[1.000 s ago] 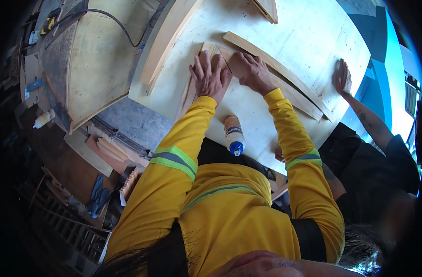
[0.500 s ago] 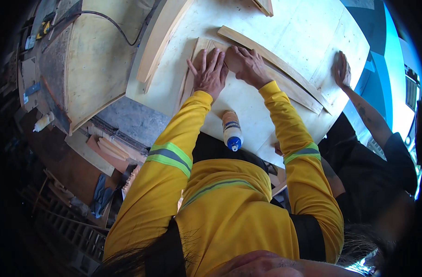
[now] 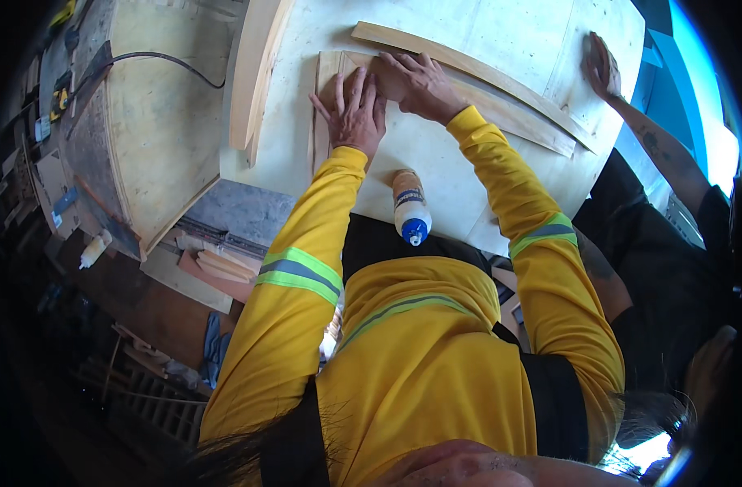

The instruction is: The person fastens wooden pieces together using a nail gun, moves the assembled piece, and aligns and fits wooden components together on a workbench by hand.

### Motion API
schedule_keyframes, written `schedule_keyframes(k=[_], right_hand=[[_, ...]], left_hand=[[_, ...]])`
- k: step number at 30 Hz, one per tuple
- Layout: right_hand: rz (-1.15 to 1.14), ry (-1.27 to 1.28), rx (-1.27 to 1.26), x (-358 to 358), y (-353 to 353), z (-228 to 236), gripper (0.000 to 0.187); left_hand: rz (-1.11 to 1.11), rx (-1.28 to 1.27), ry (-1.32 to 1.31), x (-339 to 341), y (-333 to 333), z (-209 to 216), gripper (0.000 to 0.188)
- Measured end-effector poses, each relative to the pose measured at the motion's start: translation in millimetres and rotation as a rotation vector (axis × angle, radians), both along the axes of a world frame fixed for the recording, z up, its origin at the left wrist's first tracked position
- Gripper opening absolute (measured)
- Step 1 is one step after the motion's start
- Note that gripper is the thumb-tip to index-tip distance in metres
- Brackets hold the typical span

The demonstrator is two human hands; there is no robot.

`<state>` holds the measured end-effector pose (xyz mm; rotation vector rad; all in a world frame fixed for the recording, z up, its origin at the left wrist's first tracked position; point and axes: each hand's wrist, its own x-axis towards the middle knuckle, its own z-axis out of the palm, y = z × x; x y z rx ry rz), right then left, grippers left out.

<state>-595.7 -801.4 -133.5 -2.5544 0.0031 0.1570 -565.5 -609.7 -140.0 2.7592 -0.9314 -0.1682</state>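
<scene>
Left hand: fingers apart, laid across the left board. Right hand: fingers bent over the right board; whether its grip clamps, I cannot tell. Both boards: on the pale surface, meeting at a corner. Blue-capped bottle: same surface.

Bottle on the worktop, before the wooden strips

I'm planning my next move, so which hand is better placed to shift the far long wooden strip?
Probably your right hand: it lies close to the far strip. Your left hand is spread over the left-side board, farther from that strip.
</scene>
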Motion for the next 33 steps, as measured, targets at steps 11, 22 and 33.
schedule_keyframes(k=[11, 22, 33], right_hand=[[-0.033, -0.014, 0.17, 11.2, 4.0, -24.6, 0.096], [0.053, 0.018, 0.179, 14.8, -1.7, -20.2, 0.089], [0.061, -0.08, 0.122, 12.7, -0.1, -10.8, 0.082]], left_hand=[[-0.032, 0.078, 0.007, 2.5, -0.6, -0.5, 0.051], [0.004, 0.053, 0.006, 2.9, -0.8, -3.0, 0.053], [-0.004, 0.012, 0.033, 2.1, 2.2, -4.1, 0.05]])
